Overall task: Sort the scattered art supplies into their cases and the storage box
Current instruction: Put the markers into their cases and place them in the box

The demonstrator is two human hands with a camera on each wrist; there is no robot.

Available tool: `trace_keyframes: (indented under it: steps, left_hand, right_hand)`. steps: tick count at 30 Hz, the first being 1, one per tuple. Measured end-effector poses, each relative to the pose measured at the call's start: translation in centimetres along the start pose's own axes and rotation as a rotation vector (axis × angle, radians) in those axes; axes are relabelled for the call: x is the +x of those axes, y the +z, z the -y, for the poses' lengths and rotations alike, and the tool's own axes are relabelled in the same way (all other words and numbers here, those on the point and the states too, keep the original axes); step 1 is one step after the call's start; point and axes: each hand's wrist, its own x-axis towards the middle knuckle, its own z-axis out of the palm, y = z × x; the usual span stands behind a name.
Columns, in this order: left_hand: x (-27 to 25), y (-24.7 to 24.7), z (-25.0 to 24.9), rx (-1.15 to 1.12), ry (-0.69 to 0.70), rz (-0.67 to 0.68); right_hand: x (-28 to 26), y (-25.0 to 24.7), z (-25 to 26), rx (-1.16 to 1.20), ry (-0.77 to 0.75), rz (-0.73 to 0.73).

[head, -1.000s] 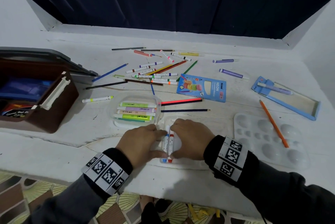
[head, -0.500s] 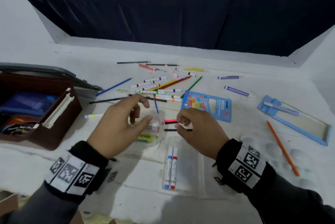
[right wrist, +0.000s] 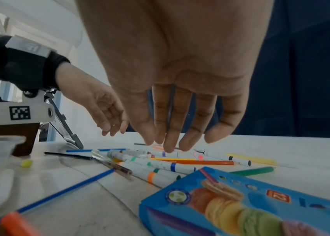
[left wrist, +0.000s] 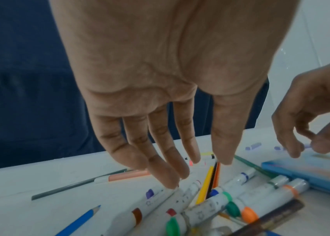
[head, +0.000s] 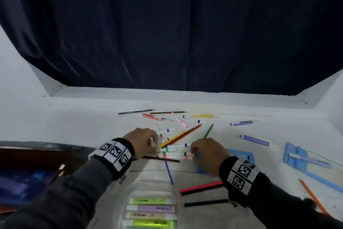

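A white table (head: 74, 121) carries the scatter. At its 9 o'clock edge sits the brown storage box (head: 27, 163), lid up. A flat blue card box (right wrist: 240, 204), glossy with printed macarons, lies under the right hand (head: 207, 156). At 6 o'clock a clear plastic case (head: 154, 208) holds pastel highlighters in a row. The markers (head: 176, 152), round white barrels with coloured bands, lie heaped between the two hands among thin pencils (head: 181, 135). The left hand (head: 141, 142) hangs over the heap, fingers (left wrist: 160, 167) straight and spread, holding nothing, tips just above a marker. The right hand's fingers (right wrist: 180, 127) also point down, relaxed and empty, above the heap's 3 o'clock end.
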Motion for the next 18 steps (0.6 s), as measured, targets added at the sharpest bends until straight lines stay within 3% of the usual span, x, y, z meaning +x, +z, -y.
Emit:
trace_keyframes:
  steps: [9, 18]
  left_hand:
    - [5.7, 1.8, 0.0, 0.127, -0.005, 0.172]
    - [6.0, 2.8, -0.2, 0.131, -0.010, 0.163]
  right_hand:
    - [3.3, 1.5, 0.3, -0.306, -0.017, 0.180]
    - [3.2, 2.1, 0.1, -0.346, 0.040, 0.218]
